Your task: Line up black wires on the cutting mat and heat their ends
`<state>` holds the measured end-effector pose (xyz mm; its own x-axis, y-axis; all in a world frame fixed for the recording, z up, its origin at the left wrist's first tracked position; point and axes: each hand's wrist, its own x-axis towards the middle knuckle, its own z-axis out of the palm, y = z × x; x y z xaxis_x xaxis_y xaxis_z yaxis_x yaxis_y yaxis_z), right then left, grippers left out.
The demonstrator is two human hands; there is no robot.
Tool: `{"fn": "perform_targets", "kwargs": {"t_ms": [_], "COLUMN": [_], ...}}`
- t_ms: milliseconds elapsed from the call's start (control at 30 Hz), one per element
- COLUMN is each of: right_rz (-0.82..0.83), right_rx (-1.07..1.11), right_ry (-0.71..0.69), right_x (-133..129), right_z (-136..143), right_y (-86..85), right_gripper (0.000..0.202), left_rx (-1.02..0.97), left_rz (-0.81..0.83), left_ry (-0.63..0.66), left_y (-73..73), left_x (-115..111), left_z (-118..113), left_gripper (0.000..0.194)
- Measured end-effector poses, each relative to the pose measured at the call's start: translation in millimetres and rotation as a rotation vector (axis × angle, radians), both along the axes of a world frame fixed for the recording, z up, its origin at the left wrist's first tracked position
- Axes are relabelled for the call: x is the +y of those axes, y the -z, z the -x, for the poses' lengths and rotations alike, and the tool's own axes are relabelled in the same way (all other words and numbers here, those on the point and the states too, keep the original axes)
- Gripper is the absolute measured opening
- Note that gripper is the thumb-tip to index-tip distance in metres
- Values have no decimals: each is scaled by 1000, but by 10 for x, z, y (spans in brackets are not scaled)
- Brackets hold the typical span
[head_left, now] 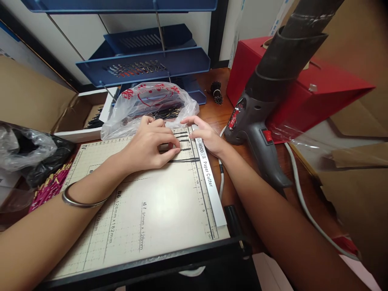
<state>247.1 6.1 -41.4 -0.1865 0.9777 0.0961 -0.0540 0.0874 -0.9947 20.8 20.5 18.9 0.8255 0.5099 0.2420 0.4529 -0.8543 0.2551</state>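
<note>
A paper cutter board printed with size lines lies in front of me. Several short, thin black cords lie across it, their right ends near the white ruler strip. My left hand rests on the board with thumb and index finger together around one of the cords, which comes out to the right of the fingertips. My right hand is at the top of the ruler strip, thumb and index finger apart, close to the cord ends. The far ends of the cords are hidden under my left hand.
Behind the board sits a clear plastic bag of dark strands. A black heat gun stands at right before a red box. Blue shelves rise behind. Magenta cords with gold tips lie at left.
</note>
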Motion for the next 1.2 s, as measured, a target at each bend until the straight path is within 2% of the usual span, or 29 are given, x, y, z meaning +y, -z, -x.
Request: {"fn": "perform_targets", "kwargs": {"t_ms": [333, 633, 833, 1000, 1200], "right_rz": [-71, -105, -55, 16, 120], "right_rx": [-59, -77, -24, 28, 52], "right_ry": [-153, -166, -174, -139, -128], "right_x": [-15, 8, -13, -4, 0], "right_z": [-127, -162, -139, -130, -119], "right_y": [-1, 15, 3, 23, 40], "right_gripper": [75, 83, 87, 74, 80], "left_rx": [-13, -34, -32, -18, -48], "left_rz": [-26, -13, -31, -50, -110], "left_ry": [-20, -52, -57, -56, -52], "left_y": [24, 55, 60, 74, 83], "left_x": [-8, -28, -40, -22, -16], "left_z": [-8, -36, -43, -34, -33], "left_gripper": [31, 30, 32, 30, 30]}}
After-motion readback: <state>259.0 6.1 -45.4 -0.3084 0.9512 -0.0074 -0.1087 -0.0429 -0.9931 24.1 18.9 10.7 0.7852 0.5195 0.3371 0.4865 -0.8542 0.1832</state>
